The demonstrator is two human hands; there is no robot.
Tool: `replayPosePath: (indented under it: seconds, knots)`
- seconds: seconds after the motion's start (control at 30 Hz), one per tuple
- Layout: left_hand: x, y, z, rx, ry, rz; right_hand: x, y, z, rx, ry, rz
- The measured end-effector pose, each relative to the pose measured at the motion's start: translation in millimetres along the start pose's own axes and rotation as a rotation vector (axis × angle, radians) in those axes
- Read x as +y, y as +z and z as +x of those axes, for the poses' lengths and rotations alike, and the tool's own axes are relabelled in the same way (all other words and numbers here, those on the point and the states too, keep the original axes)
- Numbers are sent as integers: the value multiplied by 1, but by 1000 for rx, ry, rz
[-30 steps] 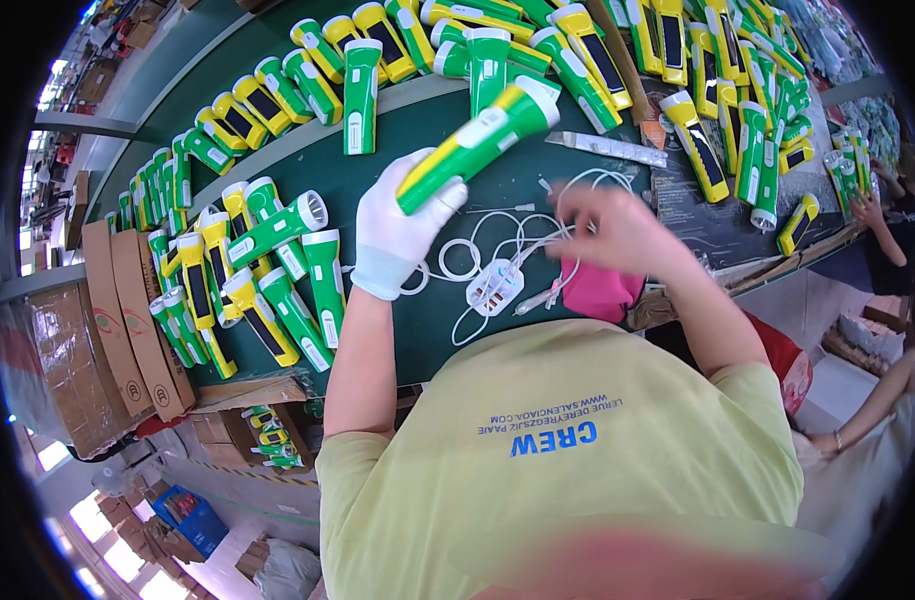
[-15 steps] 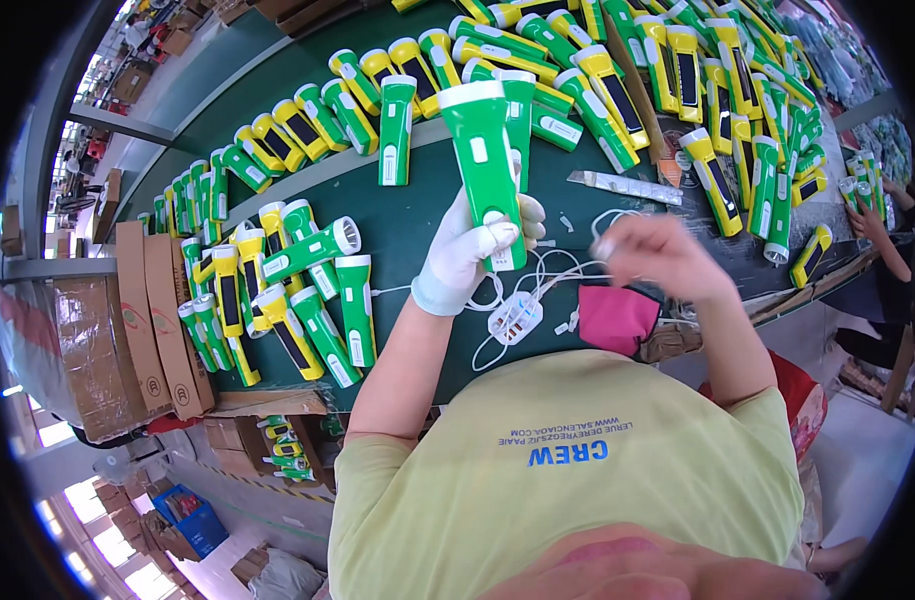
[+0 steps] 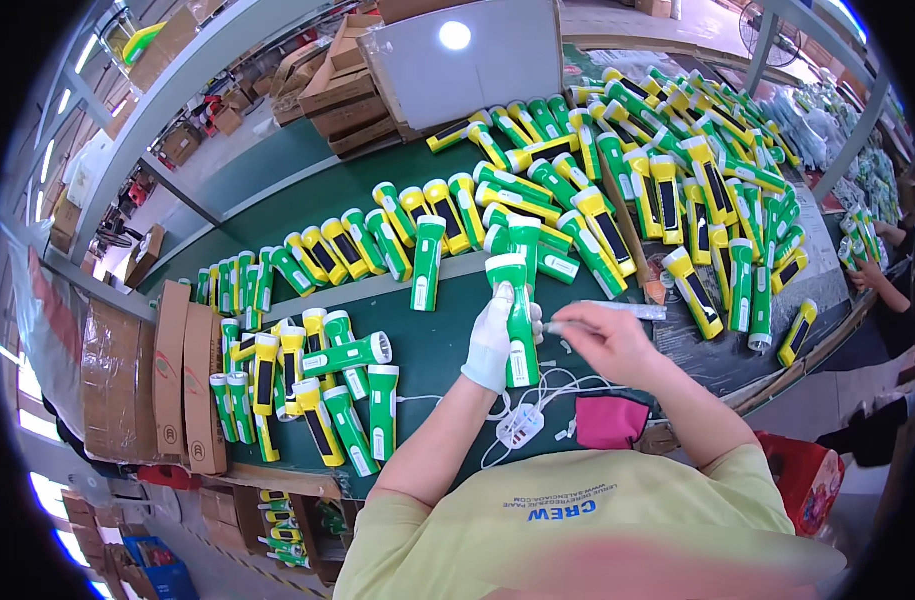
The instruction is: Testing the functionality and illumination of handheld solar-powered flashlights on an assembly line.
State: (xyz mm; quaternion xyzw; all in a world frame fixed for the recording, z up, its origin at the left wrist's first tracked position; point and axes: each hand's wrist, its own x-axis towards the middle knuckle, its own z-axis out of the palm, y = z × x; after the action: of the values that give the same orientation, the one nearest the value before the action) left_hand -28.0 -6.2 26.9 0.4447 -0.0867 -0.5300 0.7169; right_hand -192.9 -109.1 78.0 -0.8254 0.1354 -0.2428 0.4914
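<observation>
White-gloved left hand [image 3: 491,335] clamps one green flashlight [image 3: 520,345]; at three o'clock, right hand [image 3: 609,340] pinches one half-hidden pale piece [image 3: 553,327].

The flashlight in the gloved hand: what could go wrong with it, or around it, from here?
The held flashlight might slip, since the gloved left hand grips its smooth-looking body.
Its lower end could catch the loosely looped white cables lying close by.
If bumped, the crosswise flashlight on the left-hand group could roll off.
</observation>
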Motion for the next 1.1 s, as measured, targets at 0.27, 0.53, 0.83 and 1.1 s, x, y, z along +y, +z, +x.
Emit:
replayPosePath:
  seconds: [0.27,0.53,0.83,1.1]
  knots:
    - [-14,-4,7,51,168,196,-8,10,32,-120,-493,-585]
    - [6,13,-69,-490,-120,279,-22,-26,46,59,-446,-371]
    - [19,26,-56,-278,478,945,-40,-7,47,1,-510,-505]
    - [20,15,-6,91,531,1167,-19,16,81,137,-99,-467]
